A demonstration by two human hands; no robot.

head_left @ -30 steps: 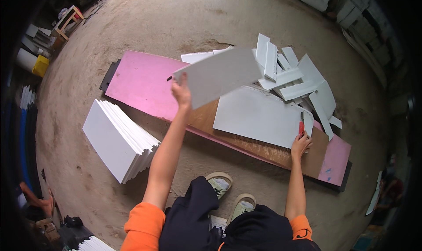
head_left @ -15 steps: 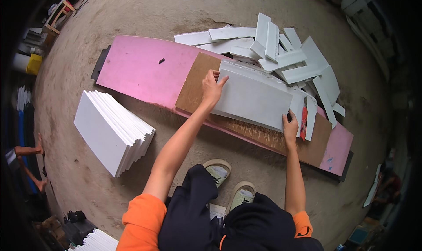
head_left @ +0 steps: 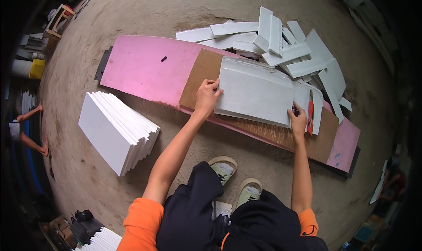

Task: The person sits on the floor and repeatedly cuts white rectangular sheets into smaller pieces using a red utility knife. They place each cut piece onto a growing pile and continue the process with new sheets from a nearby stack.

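A white rectangular panel point(head_left: 255, 91) with a ragged strip along its far edge lies across a brown board point(head_left: 323, 143). My left hand point(head_left: 207, 95) grips the panel's left edge, thumb and fingers pinched round it. At the right edge, my right hand point(head_left: 298, 119) holds the near corner with bent fingers. Just right of that hand is a slim red tool point(head_left: 310, 117), partly covered by a curved white offcut point(head_left: 317, 106). The brown board rests on a long pink board point(head_left: 149, 70), which carries a small black piece point(head_left: 164, 58) on its left part.
Beyond the boards lies a loose heap of white offcuts point(head_left: 288, 54). A stack of white panels point(head_left: 105, 134) stands on the floor to my left. More white panels point(head_left: 101, 241) are at lower left. Another person's limbs point(head_left: 33, 141) show at the left rim.
My left hand has slid toward me along the panel's left edge. The right hand still holds the right edge, its fingers slightly shifted. The whole view has moved a little.
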